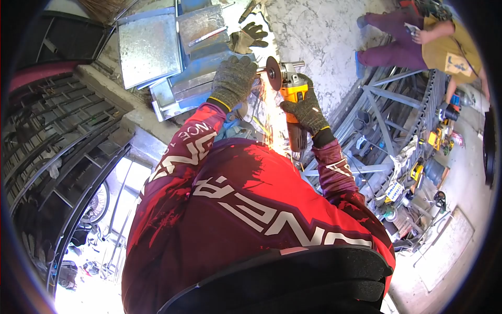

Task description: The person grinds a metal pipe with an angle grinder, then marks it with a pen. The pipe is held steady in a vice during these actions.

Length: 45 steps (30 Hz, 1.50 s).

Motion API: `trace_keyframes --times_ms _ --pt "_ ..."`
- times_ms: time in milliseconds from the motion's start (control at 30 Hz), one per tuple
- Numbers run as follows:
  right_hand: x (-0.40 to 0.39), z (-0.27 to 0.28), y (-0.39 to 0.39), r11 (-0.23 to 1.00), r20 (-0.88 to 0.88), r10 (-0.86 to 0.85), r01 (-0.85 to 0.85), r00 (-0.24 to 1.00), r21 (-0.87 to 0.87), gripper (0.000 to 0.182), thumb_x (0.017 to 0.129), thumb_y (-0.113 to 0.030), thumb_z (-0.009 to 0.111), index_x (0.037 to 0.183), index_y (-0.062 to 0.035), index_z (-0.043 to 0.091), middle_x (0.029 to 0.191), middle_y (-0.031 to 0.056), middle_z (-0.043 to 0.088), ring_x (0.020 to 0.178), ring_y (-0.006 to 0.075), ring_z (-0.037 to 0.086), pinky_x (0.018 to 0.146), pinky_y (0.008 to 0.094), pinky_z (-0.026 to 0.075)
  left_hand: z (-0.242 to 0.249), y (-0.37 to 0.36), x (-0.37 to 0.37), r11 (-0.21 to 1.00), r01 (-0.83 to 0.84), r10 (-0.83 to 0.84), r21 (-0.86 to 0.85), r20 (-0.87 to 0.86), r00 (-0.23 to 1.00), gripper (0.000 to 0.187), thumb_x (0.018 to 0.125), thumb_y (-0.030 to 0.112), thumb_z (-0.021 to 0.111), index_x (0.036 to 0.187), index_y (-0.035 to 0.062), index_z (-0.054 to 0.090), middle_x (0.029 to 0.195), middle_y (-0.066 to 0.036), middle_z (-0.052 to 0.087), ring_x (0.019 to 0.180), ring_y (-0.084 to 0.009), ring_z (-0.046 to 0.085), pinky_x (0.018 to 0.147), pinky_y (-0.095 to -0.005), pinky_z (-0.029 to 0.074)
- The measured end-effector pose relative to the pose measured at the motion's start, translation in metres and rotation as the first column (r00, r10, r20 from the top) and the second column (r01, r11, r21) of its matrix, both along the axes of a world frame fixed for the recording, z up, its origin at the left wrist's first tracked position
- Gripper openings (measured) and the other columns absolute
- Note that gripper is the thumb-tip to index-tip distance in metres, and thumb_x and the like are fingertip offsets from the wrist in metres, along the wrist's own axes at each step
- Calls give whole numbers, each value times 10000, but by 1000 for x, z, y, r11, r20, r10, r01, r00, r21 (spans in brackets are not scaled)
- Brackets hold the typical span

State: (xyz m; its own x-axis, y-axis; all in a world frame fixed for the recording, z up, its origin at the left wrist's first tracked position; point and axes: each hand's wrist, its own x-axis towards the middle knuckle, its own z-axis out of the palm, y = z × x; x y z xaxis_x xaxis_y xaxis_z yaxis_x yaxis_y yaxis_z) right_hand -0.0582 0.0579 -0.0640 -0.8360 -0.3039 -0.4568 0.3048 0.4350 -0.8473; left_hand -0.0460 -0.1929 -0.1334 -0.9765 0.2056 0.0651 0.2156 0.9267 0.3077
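Observation:
My right hand (311, 111), in a dark knit work glove, is wrapped round the body of a yellow and black angle grinder (296, 93). Its thin dark disc (273, 73) faces left, and bright sparks (270, 118) stream down toward my body. Opposite the disc, my gloved left hand (231, 81) is closed on a short metal piece (261, 70), whose end reaches the disc's edge. Most of that piece is hidden by the glove. Just beyond my left hand lies a grey and black glove (248, 38).
Metal sheets (149, 49) and blue-grey steel sections (201, 31) are stacked at the far left. Right of me lie long steel bars and a welded frame (384, 112). A person (444, 47) is at the upper right. Dark metal racks (57, 131) line the left side.

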Motion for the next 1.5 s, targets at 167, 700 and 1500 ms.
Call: trace_keyframes --times_ms 167,700,1500 --pt "1 2 -2 999 36 -13 11 999 53 1017 669 -100 900 1487 -86 297 1290 147 590 1141 263 592 991 396 501 12 0 0 999 10 -7 -34 82 997 287 889 270 616 1154 171 668 1224 -69 624 1096 -312 605 893 -489 482" --pt "5 5 -4 1000 6 -26 26 1000 -8 1003 660 -67 878 1485 -96 309 1258 131 601 1089 252 608 941 379 526 8 0 -1 1000 14 -12 -25 72 997 263 863 257 644 1108 164 661 1143 -65 611 1071 -308 600 868 -490 482" --pt "6 -14 3 999 1 -8 8 1000 39 1003 682 -95 890 1491 -108 298 1275 135 596 1111 257 603 961 385 517 15 -1 -3 999 17 -13 -28 114 993 289 861 276 658 1124 155 662 1172 -69 619 1084 -304 605 880 -484 483"
